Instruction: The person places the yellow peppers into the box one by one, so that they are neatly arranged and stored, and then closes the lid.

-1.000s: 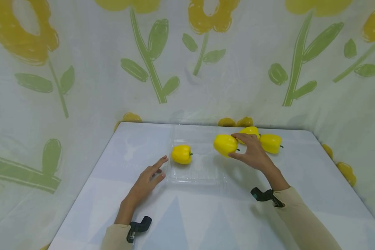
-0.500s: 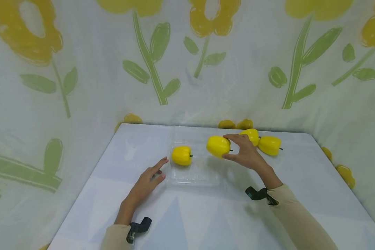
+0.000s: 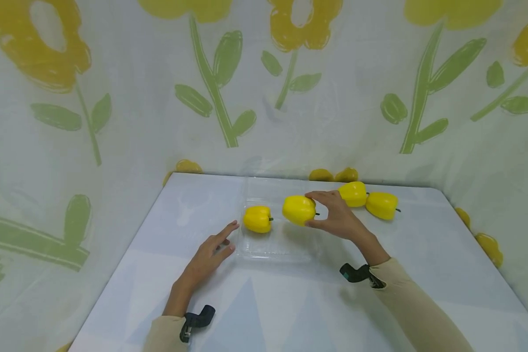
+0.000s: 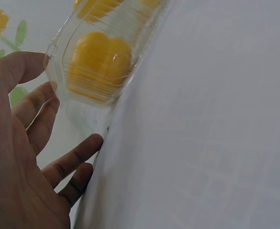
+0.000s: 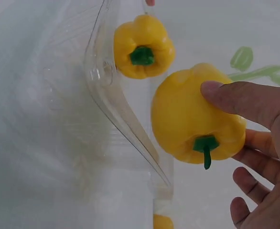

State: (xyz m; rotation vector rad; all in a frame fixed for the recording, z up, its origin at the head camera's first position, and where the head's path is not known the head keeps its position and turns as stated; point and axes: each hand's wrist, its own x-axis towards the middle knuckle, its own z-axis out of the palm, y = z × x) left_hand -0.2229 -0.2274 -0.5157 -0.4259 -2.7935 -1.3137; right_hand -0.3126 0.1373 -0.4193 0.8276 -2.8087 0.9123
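Observation:
My right hand (image 3: 338,215) pinches a yellow bell pepper (image 3: 299,210) between thumb and fingers, above the right part of a clear plastic container (image 3: 273,249). In the right wrist view the held pepper (image 5: 192,114) shows its green stem. Another yellow bell pepper (image 3: 257,219) lies inside the container at its left side, stem to the right. My left hand (image 3: 206,256) is at the container's left edge with fingers extended. The left wrist view has its thumb and fingertips at the wall of the container (image 4: 59,57), with that pepper (image 4: 99,64) seen through it.
Two more yellow bell peppers, one at the back (image 3: 353,194) and one just right of it (image 3: 382,205), lie on the white table (image 3: 264,313) at the far right. A flower-print cloth (image 3: 334,98) hangs behind the table's back edge.
My right hand has carried its bell pepper leftward, from the container's right edge to over its inside. The left hand and the pepper in the container have stayed in place.

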